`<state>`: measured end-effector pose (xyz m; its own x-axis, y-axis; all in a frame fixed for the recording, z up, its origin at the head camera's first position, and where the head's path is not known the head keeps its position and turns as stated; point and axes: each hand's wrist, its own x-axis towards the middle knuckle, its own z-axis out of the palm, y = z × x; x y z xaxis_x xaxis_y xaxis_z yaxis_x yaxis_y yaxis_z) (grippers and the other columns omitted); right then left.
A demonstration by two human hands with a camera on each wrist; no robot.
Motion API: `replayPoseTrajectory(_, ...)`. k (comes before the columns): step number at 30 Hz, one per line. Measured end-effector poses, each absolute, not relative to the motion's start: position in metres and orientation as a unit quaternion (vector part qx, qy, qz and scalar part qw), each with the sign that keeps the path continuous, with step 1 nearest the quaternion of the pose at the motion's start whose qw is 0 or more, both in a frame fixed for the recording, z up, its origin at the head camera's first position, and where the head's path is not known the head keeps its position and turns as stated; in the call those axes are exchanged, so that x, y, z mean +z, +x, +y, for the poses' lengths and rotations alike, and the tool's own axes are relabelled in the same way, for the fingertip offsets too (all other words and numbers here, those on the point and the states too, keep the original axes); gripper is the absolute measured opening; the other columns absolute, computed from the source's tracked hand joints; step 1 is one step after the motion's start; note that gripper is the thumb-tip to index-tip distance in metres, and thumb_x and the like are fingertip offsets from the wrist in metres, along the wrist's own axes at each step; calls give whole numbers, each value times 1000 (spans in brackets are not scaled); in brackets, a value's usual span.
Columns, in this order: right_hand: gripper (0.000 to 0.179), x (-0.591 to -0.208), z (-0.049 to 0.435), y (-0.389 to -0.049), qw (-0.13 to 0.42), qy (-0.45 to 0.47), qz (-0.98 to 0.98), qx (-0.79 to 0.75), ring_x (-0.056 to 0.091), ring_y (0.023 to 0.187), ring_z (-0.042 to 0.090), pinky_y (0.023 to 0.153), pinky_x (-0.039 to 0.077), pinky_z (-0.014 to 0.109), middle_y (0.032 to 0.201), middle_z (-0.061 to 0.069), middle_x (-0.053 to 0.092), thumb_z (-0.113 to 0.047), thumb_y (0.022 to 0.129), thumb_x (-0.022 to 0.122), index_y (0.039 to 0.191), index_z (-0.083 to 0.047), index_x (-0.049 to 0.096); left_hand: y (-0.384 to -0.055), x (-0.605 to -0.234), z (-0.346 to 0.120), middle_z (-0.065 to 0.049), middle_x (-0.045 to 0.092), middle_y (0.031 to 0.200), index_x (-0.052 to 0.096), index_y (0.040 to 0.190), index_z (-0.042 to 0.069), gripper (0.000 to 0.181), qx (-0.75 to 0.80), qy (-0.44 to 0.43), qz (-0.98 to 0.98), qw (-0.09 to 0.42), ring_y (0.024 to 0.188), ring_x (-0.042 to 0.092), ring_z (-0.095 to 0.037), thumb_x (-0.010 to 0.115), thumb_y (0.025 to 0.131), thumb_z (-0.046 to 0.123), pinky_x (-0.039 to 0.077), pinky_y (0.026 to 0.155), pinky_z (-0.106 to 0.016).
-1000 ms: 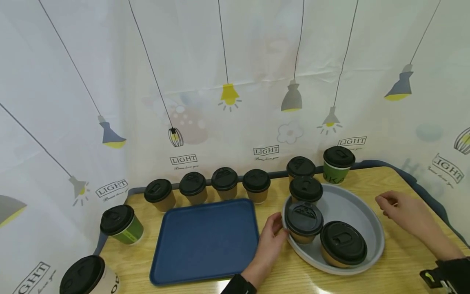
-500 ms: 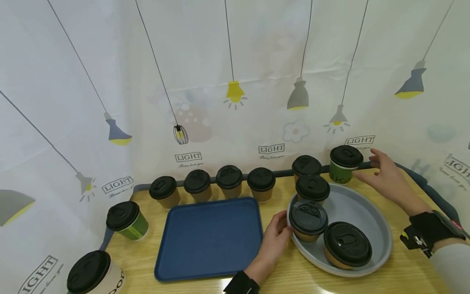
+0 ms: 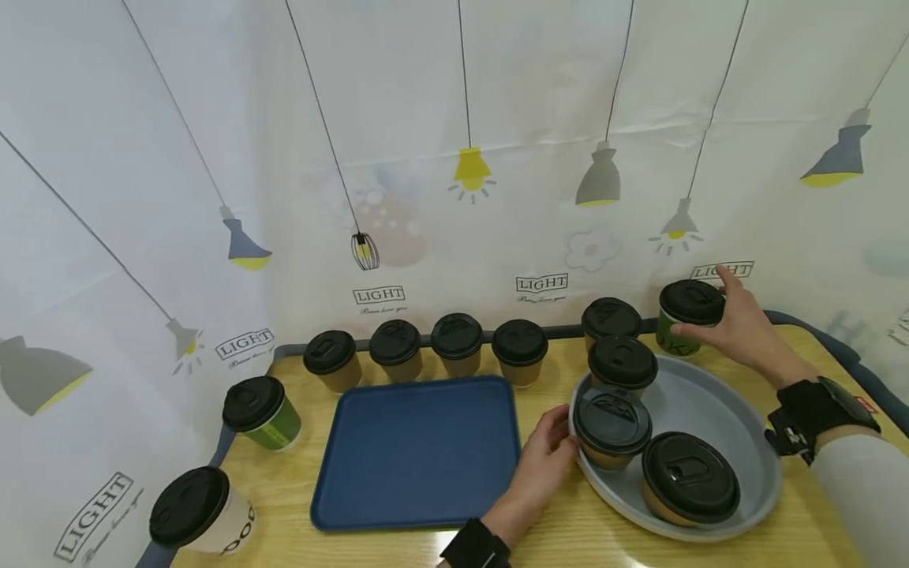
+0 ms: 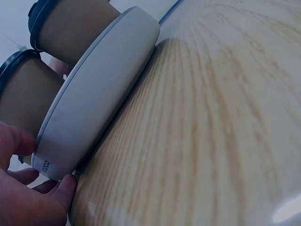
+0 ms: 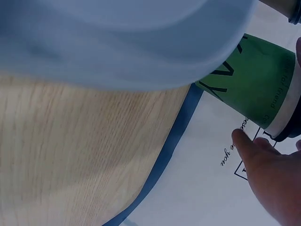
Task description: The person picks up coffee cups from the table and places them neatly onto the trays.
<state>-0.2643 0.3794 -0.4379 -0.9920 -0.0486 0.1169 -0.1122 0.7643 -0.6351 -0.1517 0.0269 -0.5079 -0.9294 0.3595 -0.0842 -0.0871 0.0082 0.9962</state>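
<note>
My right hand (image 3: 746, 327) reaches around a green paper coffee cup (image 3: 675, 339) with a black lid, behind the round grey tray (image 3: 717, 410). Its thumb and fingers are spread on either side of the cup. In the right wrist view a gap shows between the thumb (image 5: 247, 146) and the green cup (image 5: 256, 80). My left hand (image 3: 543, 465) grips the left rim of the round tray. Seen from the left wrist, its fingers (image 4: 66, 190) curl at the tray's side wall (image 4: 99, 89). Three brown lidded cups stand in the tray, one of them at the front (image 3: 690, 477).
Left of the round tray lies a blue rectangular tray (image 3: 419, 457). Several brown lidded cups line the table's back edge, including one (image 3: 521, 351) near the middle. A green cup (image 3: 263, 414) and a white cup (image 3: 206, 513) stand at the left. A printed curtain (image 3: 454, 229) hangs behind.
My right hand has moved from the table's right side back and leftward to the green cup, its fingers opening out. The left hand stays at the tray rim. The head view has shifted slightly.
</note>
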Motion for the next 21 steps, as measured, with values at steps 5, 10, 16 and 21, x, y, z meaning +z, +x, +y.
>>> replayPoseTrajectory(5,116,-440,379,-271,46,62,-945,319,31,132,67,100,33,77,150,52,21,-38,92,80,161,10,-1,-151,-506,27,-11,49,155,45,154,8,48,696,105,693,154,141,50,-26,53,106,15,46,108,-36)
replayPoseTrajectory(10,114,-440,379,-274,27,67,-947,312,37,127,66,99,37,75,144,53,28,-38,93,79,159,15,2,-150,-507,27,-10,49,154,46,153,9,48,694,106,695,154,140,50,-25,53,106,15,46,108,-34)
replayPoseTrajectory(16,109,-436,377,-271,32,77,-942,324,40,124,65,97,38,74,142,52,29,-32,94,79,157,16,5,-152,-507,27,-7,50,153,47,152,12,47,697,93,692,163,140,50,-22,54,106,16,46,109,-35)
replayPoseTrajectory(21,103,-428,376,-259,60,77,-934,343,41,123,63,92,40,73,144,49,28,-27,94,78,159,12,8,-152,-507,26,-9,49,154,46,153,10,48,697,98,692,161,141,49,-25,53,106,15,46,110,-38)
